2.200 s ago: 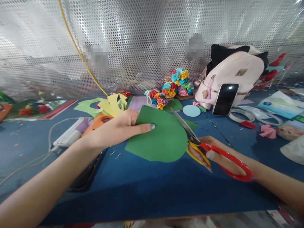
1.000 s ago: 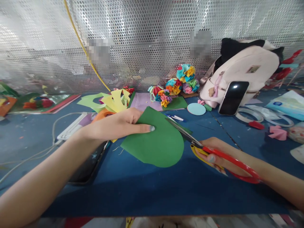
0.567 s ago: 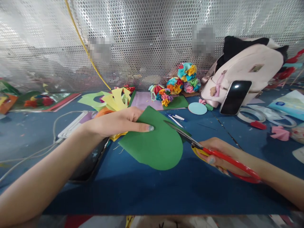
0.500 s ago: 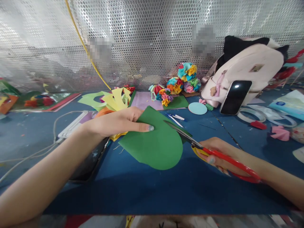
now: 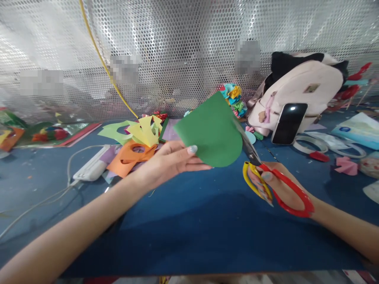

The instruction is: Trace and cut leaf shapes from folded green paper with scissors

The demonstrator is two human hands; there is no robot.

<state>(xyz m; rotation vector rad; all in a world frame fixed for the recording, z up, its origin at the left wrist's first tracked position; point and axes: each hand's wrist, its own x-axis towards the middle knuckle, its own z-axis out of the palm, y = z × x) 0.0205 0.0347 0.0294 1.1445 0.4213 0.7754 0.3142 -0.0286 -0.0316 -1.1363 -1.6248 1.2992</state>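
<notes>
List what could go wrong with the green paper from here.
The scissors sit right at the curved edge of the green paper, so a slip might nick its outline.

The left hand grips only the paper's lower-left side, so the far side could bend or swing when cut.

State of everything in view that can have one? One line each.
Green paper: held, rounded at lower right
Scissors: handles spread, blades at paper's edge
Left hand: gripping paper
Right hand: gripping scissors
Phone: propped against backpack, screen dark
Orange paper: holes cut through
White tape roll: lying flat
</notes>
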